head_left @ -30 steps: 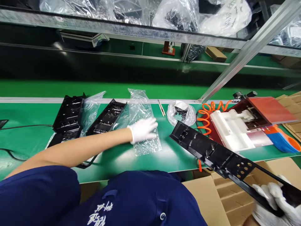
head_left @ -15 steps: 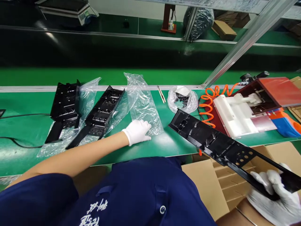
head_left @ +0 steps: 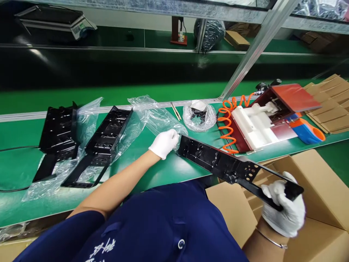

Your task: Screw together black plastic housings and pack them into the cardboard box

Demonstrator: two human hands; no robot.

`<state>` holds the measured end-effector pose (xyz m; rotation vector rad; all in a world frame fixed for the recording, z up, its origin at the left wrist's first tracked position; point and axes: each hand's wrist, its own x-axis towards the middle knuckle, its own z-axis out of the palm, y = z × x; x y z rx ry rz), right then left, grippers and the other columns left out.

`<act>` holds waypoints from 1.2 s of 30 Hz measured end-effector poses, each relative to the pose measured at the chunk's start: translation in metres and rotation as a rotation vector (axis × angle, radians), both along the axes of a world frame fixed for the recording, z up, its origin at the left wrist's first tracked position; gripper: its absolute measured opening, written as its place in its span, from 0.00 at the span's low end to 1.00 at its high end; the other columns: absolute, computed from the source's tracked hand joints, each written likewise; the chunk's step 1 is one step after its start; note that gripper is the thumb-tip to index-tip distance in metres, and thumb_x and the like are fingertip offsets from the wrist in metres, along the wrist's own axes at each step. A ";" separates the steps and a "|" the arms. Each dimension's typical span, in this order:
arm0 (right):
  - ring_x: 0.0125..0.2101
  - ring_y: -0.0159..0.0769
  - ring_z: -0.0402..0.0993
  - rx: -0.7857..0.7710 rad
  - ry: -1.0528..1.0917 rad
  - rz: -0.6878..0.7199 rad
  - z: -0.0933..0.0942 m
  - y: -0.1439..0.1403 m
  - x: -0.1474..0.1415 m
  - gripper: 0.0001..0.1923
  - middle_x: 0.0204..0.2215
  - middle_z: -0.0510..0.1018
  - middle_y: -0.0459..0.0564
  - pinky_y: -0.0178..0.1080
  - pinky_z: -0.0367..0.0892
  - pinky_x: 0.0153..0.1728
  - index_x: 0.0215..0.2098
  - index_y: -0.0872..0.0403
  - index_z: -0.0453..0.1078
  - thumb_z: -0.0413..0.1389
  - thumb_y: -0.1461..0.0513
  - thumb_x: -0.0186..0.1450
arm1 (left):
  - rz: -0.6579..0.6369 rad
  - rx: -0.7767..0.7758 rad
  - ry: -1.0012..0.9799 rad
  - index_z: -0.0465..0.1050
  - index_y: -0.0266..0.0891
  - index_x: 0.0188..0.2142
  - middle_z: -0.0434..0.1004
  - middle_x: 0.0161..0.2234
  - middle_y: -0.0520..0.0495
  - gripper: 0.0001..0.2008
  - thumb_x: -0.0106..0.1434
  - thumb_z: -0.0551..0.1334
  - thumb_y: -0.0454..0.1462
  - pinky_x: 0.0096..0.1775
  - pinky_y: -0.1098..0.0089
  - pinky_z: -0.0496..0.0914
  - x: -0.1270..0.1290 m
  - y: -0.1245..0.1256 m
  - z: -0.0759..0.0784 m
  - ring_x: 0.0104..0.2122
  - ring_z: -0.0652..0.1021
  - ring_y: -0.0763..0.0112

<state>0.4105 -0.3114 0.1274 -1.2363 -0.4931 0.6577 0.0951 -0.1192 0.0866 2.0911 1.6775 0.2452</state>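
- Gripping, with the white-gloved right hand (head_left: 285, 207), fingers wrapped firmly around the open-framed end of a long black ribbed part (head_left: 218, 162), possibly plastic.
- Carrying this part aslant, between right hand and left hand, over the front edge of a green work table (head_left: 169, 171) and partly above an open brown cardboard box (head_left: 319, 182).
- Bringing thumb and fingers together on the white-gloved left hand (head_left: 165, 143), apparently pinching the near edge of a clear, crinkled plastic bag (head_left: 163, 118), right beside the part's far tip; cannot tell whether touching that tip too.
- Having on the table to the left two similar black parts, one at far left (head_left: 58, 131) and one nearer (head_left: 107, 134), both against clear plastic sheeting.
- Facing, beyond the held part, a round clear bag (head_left: 208, 120) of small black pieces, near a slim metallic tool (head_left: 176, 111).
- Seeing farther right a coiled orange hose (head_left: 226, 125) next to a red fixture (head_left: 296, 96) with a white block (head_left: 253, 125).
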 end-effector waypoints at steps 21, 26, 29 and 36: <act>0.18 0.20 0.47 -0.135 0.076 -0.015 0.002 -0.011 0.001 0.21 0.19 0.56 0.37 0.29 0.54 0.21 0.40 0.56 0.74 0.66 0.64 0.46 | -0.182 0.085 0.105 0.74 0.42 0.34 0.82 0.35 0.44 0.15 0.74 0.52 0.37 0.37 0.65 0.69 0.018 -0.015 -0.005 0.37 0.82 0.60; 0.18 0.20 0.47 -0.107 0.099 -0.079 0.001 -0.011 0.002 0.21 0.19 0.58 0.36 0.28 0.56 0.21 0.38 0.55 0.71 0.66 0.65 0.45 | -0.269 0.076 0.086 0.76 0.41 0.32 0.82 0.33 0.45 0.13 0.72 0.56 0.37 0.36 0.66 0.68 0.027 -0.017 -0.007 0.37 0.82 0.62; 0.17 0.20 0.47 -0.100 0.107 -0.047 -0.005 -0.010 -0.001 0.18 0.18 0.57 0.36 0.28 0.56 0.20 0.34 0.54 0.68 0.66 0.65 0.46 | -0.300 0.086 0.066 0.77 0.40 0.33 0.83 0.34 0.44 0.14 0.73 0.55 0.36 0.37 0.66 0.68 0.034 -0.020 -0.008 0.38 0.82 0.62; 0.16 0.17 0.48 -0.089 0.206 -0.014 -0.027 0.002 -0.017 0.20 0.19 0.59 0.35 0.26 0.57 0.20 0.27 0.54 0.59 0.68 0.65 0.46 | -0.395 0.078 0.041 0.78 0.39 0.32 0.83 0.32 0.44 0.14 0.72 0.58 0.37 0.34 0.66 0.68 0.044 -0.031 -0.009 0.34 0.83 0.60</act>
